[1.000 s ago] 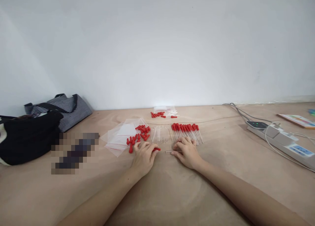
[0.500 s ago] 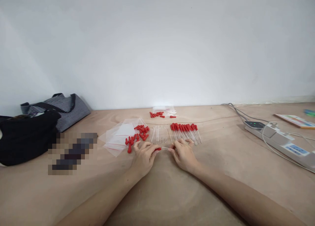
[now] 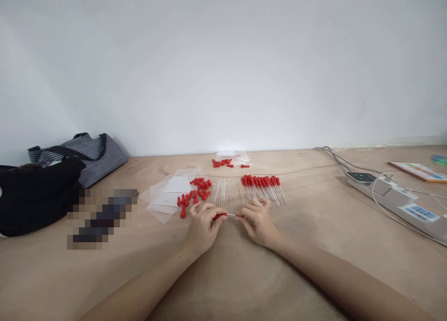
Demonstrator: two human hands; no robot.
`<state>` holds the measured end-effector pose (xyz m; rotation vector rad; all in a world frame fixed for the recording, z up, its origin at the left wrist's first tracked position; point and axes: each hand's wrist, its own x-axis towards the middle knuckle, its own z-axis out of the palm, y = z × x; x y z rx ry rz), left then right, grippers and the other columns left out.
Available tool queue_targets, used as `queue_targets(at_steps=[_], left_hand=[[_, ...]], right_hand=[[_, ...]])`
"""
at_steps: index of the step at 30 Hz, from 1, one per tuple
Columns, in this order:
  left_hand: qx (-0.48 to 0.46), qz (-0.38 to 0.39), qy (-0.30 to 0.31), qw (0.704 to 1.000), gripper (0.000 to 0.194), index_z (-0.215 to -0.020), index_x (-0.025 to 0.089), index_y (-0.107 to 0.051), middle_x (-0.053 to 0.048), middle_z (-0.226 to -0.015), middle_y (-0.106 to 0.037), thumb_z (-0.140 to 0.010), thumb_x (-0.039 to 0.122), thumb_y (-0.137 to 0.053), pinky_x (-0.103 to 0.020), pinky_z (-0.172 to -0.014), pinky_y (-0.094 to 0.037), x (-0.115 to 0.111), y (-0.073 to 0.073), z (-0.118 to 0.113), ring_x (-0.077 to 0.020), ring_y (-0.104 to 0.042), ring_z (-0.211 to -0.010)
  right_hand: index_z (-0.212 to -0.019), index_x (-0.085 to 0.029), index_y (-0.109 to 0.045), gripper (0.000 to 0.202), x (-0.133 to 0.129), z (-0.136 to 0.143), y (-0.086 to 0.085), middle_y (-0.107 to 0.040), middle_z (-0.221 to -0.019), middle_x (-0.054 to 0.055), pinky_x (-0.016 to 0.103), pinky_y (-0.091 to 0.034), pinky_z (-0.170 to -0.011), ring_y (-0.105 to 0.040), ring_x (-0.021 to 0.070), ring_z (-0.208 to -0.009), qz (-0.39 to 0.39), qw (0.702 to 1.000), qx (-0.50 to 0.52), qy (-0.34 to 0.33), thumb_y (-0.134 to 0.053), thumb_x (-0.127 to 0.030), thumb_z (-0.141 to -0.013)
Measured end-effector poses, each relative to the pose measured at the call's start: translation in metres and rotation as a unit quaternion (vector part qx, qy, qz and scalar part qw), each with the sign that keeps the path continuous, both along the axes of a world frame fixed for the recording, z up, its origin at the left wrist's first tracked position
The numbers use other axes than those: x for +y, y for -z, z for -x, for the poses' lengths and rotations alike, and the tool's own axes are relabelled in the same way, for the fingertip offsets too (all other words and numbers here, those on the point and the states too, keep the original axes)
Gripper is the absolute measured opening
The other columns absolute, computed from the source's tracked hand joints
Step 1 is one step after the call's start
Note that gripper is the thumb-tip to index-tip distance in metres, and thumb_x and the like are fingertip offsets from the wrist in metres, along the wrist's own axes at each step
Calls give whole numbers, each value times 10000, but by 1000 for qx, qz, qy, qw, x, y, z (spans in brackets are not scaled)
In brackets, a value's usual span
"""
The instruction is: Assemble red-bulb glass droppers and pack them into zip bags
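My left hand pinches a red rubber dropper bulb, its mouth facing right. Between the fingers of my right hand is a clear glass dropper tube, whose left end meets the bulb's mouth. How deep the tube sits in the bulb I cannot tell. Just beyond my hands lies a row of bare glass tubes. Droppers with red bulbs fitted lie side by side beyond my right hand. Loose red bulbs are heaped beyond my left hand, some on clear zip bags.
Farther back are more red bulbs and a clear bag near the wall. A black bag and a striped bag stand left. On the right lie a power strip with cables and a colourful board.
The gap between the bulb and the glass tube has closed; they now meet end to end. My right hand has shifted slightly left and the fingers of both hands have drawn in.
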<state>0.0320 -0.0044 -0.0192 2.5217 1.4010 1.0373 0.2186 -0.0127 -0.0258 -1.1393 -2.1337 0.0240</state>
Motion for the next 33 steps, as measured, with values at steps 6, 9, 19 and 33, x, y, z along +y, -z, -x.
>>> queue_targets(at_steps=[6, 9, 19, 33], left_hand=[[6, -39, 30, 999, 109, -746, 223, -588, 30, -691, -657, -806, 246, -499, -464, -908, -154, -6, -5, -5, -167, -567, -753], [15, -57, 43, 997, 139, -712, 218, -578, 39, -666, -661, -811, 246, -484, -462, -920, -140, -9, -8, -8, -160, -574, -731], [38, -96, 60, 993, 186, -682, 213, -580, 40, -615, -641, -820, 247, -460, -469, -941, -118, -12, -9, -8, -157, -580, -734], [99, -174, 30, 979, 133, -866, 326, -637, 25, -1006, -658, -815, 282, -523, -531, -978, -59, 4, -8, 12, -228, -541, -989]], right_hand=[[-737, -209, -592, 179, 2, -3, 0, -587, -652, -11, 336, -169, -759, -425, 136, -728, -30, 998, -51, -8, -446, -255, -830], [-717, -199, -586, 183, 2, -3, -1, -584, -638, -8, 337, -169, -767, -431, 133, -721, -20, 998, -61, -20, -444, -245, -823], [-658, -208, -587, 194, 3, 4, -10, -605, -593, -38, 318, -180, -740, -458, 115, -689, 103, 993, -35, -51, -459, -176, -800], [-834, -248, -620, 158, 6, -8, -8, -650, -705, -10, 371, -159, -826, -484, 142, -760, 42, 996, -54, -56, -501, -351, -819]])
